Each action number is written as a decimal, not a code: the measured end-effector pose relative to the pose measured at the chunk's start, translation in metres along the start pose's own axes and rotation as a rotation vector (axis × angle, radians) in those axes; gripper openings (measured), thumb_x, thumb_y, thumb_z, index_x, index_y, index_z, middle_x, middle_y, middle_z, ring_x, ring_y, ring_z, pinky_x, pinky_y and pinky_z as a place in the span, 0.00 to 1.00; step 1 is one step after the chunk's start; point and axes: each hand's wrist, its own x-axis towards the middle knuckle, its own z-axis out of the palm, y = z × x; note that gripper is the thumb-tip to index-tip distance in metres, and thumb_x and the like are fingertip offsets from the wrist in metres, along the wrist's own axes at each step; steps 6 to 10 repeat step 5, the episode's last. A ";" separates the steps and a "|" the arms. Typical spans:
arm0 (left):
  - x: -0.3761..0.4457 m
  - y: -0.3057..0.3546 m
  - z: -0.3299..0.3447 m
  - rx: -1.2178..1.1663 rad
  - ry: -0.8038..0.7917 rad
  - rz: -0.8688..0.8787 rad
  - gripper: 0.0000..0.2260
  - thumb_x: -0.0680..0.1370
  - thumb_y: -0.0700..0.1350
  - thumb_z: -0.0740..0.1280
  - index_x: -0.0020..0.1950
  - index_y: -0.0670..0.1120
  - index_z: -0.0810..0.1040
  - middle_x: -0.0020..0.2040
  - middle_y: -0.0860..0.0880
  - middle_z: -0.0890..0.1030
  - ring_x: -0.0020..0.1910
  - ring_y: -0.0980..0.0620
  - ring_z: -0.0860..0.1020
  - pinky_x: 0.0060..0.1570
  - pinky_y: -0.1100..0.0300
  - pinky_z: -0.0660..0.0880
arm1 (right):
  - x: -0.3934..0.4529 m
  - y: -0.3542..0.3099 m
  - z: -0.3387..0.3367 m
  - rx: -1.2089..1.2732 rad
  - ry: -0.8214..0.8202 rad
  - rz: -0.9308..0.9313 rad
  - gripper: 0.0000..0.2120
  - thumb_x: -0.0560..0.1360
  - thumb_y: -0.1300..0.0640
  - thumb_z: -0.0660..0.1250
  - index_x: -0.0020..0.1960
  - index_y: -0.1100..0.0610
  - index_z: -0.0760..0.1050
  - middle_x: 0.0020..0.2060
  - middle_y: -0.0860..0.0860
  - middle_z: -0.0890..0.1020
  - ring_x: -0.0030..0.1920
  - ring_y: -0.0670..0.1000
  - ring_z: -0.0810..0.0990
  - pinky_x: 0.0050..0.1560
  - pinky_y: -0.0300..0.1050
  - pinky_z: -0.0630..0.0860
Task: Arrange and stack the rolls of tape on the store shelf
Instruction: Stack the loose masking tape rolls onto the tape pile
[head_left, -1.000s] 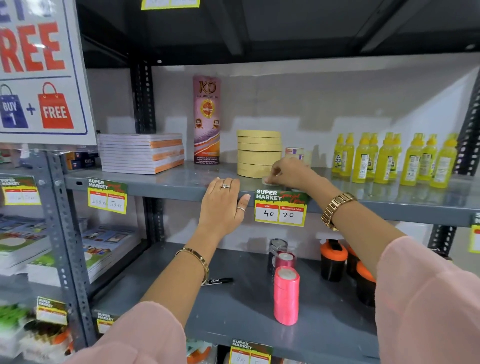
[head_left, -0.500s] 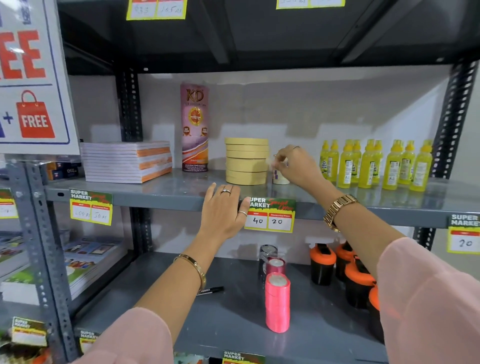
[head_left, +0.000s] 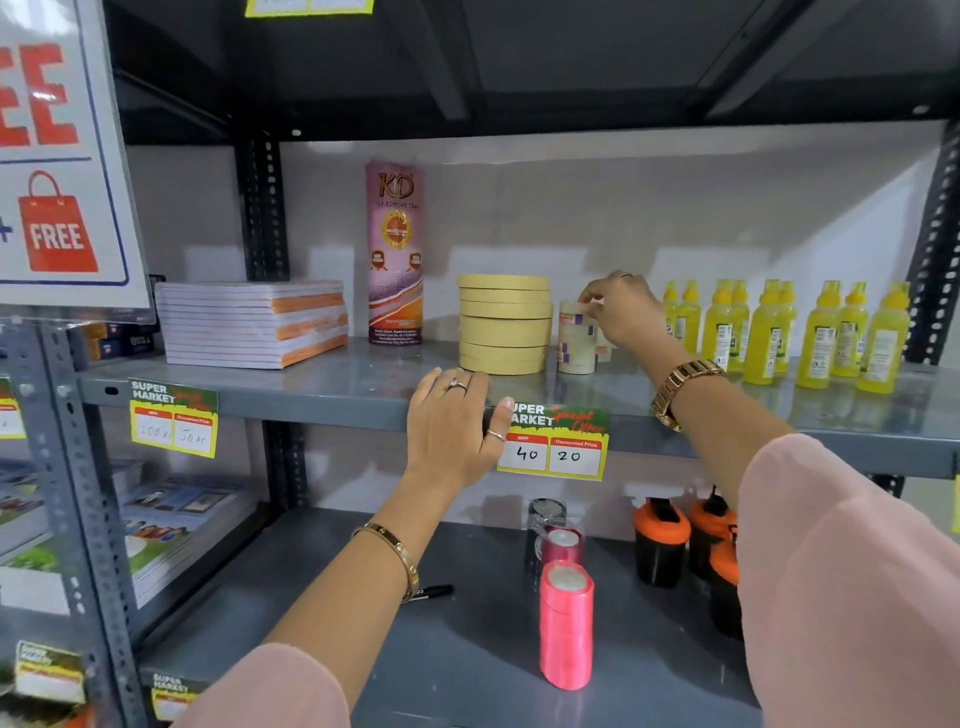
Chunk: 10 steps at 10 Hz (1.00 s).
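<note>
1. Done, large rolls: a column of wide, flat, beige masking-tape rolls (head_left: 504, 325) stands upright on the grey metal middle shelf (head_left: 332, 382), its layers squared one over another. It sits just right of a tall pink cylindrical tape pack printed "KD" (head_left: 396, 252) and needs no further work, as far as can be judged.

2. In hand, small rolls: just right of the beige column stands a short stack of small cream tape rolls with purple labels (head_left: 576, 340). The right hand (head_left: 626, 312) is at its top, thumb and fingertips pinched on the uppermost small roll; this roll appears to be seated on the one below, though the contact line is partly hidden by the fingers.

3. Bracing hand: the left hand (head_left: 452, 431) lies flat over the front lip of the shelf, fingers spread and slightly curled, holding nothing, beside a green-and-yellow price tag reading 40 and 20 (head_left: 553, 441).

4. Possibly left: a little more cream material shows behind the right hand, at the foot of the small stack; whether it is a further loose roll cannot be told.

5. Neighbours, not part of the task: a pile of white-and-orange notebooks (head_left: 254, 325) lies at the left of the shelf, and a row of yellow plastic bottles (head_left: 789, 332) stands at the right, near the small stack.

6. Lower shelf: a bright pink ribbon spool column (head_left: 566, 631) stands upright and apart; nothing shows it needs moving.

7. Judgement: the stacking looks nearly complete, with release and final alignment of the small stack remaining.
</note>
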 end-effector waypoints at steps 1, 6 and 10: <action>0.000 0.000 -0.001 -0.006 -0.001 -0.006 0.19 0.75 0.53 0.52 0.41 0.41 0.75 0.36 0.44 0.80 0.39 0.44 0.76 0.52 0.48 0.71 | 0.001 -0.002 0.001 -0.014 0.000 -0.006 0.10 0.78 0.59 0.61 0.56 0.56 0.79 0.57 0.60 0.76 0.63 0.59 0.70 0.53 0.52 0.75; 0.000 -0.001 -0.001 0.014 -0.028 -0.010 0.20 0.75 0.54 0.51 0.42 0.41 0.74 0.37 0.44 0.80 0.40 0.44 0.76 0.52 0.48 0.71 | -0.004 -0.002 -0.001 -0.019 0.005 0.035 0.14 0.79 0.60 0.60 0.63 0.55 0.75 0.61 0.59 0.76 0.65 0.59 0.70 0.58 0.53 0.74; 0.000 -0.001 -0.001 0.014 -0.028 -0.010 0.20 0.75 0.54 0.51 0.42 0.41 0.74 0.37 0.44 0.80 0.40 0.44 0.76 0.52 0.48 0.71 | -0.004 -0.002 -0.001 -0.019 0.005 0.035 0.14 0.79 0.60 0.60 0.63 0.55 0.75 0.61 0.59 0.76 0.65 0.59 0.70 0.58 0.53 0.74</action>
